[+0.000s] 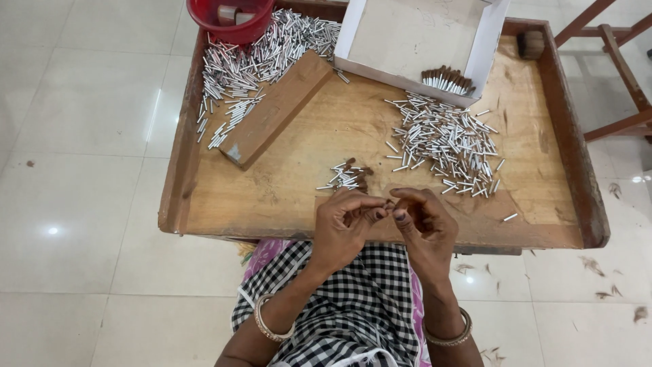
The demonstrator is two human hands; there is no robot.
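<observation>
My left hand (344, 228) and my right hand (424, 221) meet over the near edge of a wooden tray (292, 183), fingertips pinched together on a small silver tube with a brown tuft (387, 204). Just beyond the hands lies a little heap of finished tubes with brown tips (348, 175). To the right spreads a pile of bare silver tubes (448, 139). A white cardboard box (414, 37) at the back holds a row of brown-tipped tubes (446, 80).
A wooden block (277, 109) lies slanted at the left, with a larger heap of silver tubes (258, 58) behind it. A red plastic bowl (231, 17) stands at the back left corner. Wooden furniture legs (614, 61) stand at right on the white tiled floor.
</observation>
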